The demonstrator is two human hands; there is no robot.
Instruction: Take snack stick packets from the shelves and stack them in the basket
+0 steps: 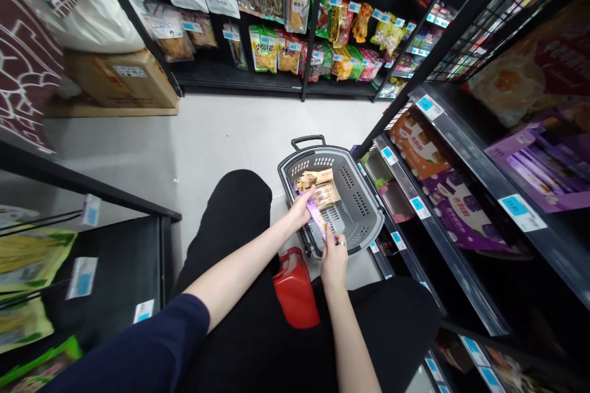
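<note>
Shop aisle, grey basket (364, 221), purple packet (318, 218) between both hands' fingers (308, 196)

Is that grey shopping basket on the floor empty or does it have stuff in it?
Not empty: the basket holds a few tan packets at one end.

A pale tiled floor (216, 135) carries a grey basket (364, 221), which stands close against the foot of the right-hand shelves (442, 239) and holds tan packets (320, 187). A red stool (297, 288) stands on the floor just beside the basket's near rim. At the floor's far left edge a wooden pallet (110, 110) bears a cardboard box (124, 77).
</note>
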